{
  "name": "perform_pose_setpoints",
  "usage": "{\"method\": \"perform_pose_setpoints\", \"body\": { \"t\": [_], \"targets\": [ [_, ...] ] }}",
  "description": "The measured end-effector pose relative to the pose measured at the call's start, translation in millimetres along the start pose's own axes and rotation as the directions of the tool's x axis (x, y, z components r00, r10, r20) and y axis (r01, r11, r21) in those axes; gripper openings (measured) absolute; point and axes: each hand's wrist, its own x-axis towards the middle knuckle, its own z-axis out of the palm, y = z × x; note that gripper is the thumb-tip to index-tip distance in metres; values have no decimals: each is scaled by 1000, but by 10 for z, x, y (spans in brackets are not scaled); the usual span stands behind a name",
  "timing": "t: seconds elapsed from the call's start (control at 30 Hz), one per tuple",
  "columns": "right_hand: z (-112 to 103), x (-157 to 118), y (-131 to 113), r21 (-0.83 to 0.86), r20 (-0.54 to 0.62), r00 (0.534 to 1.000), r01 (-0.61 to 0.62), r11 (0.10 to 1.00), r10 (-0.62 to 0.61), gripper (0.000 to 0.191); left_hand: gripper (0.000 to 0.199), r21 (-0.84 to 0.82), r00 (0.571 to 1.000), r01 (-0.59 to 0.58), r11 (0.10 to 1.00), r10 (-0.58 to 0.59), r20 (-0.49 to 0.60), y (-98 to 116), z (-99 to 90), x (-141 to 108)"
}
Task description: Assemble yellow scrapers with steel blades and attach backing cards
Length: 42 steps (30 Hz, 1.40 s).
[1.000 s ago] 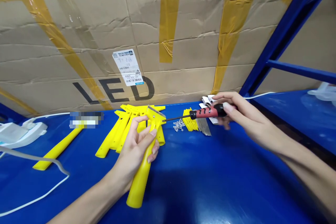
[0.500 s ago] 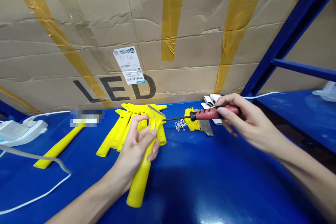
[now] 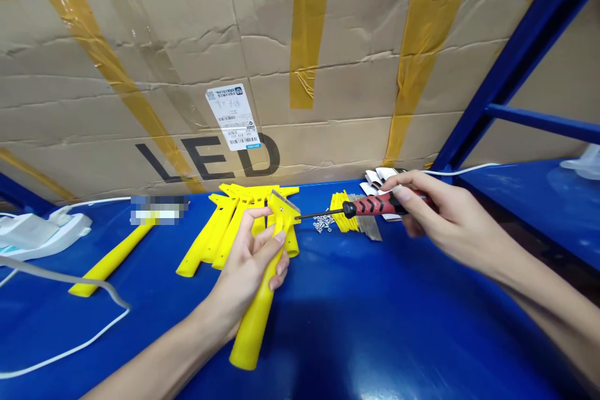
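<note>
I see the left hand (image 3: 255, 259) curled snugly around a yellow scraper (image 3: 257, 312), with the thumb pressed on its neck. Take that scraper as the middle of a clock. The right hand (image 3: 434, 206), between 2 and 3 o'clock, pinches the back of a red and black screwdriver (image 3: 372, 205) with its thumb and fingers. The screwdriver's thin tip touches the right side of the scraper's head.

The big brown box (image 3: 351, 106) stands at 12 o'clock, with shiny tape, a white label (image 3: 233, 117) and the letters LED. I can't tell what is in it. A clear plastic thing (image 3: 584, 162) sits between 2 and 3 o'clock, cut off by the edge, so I can't tell if it holds anything.

Tiny silver bits (image 3: 322, 222) lie loose on the blue table (image 3: 351, 300) at 2 o'clock, beside small yellow pieces (image 3: 344, 214). A heap of yellow handles (image 3: 229, 225) lies at 11 o'clock, and another yellow handle (image 3: 115, 256) lies at 9 o'clock, near the white power strip (image 3: 70, 234)
</note>
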Motion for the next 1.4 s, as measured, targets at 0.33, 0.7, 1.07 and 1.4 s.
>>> {"method": "perform_pose_setpoints", "body": {
  "t": [0.33,0.7,1.07,1.4],
  "targets": [
    [25,-23,-33,131,5,999,-41,990,41,30,46,16,1000,-29,999,28,9,12,8,-13],
    [-30,36,10,278,-45,992,-102,955,119,30,38,-55,1000,1,998,1,26,66,-65,-5],
    [46,-21,20,299,-147,987,-17,954,64,22,42,-81,988,149,985,-145,56,-49,-89,33],
    [74,-37,6,259,-150,988,-5,966,45,20,45,-73,985,160,984,-154,80,-70,-96,27]
  ]
}}
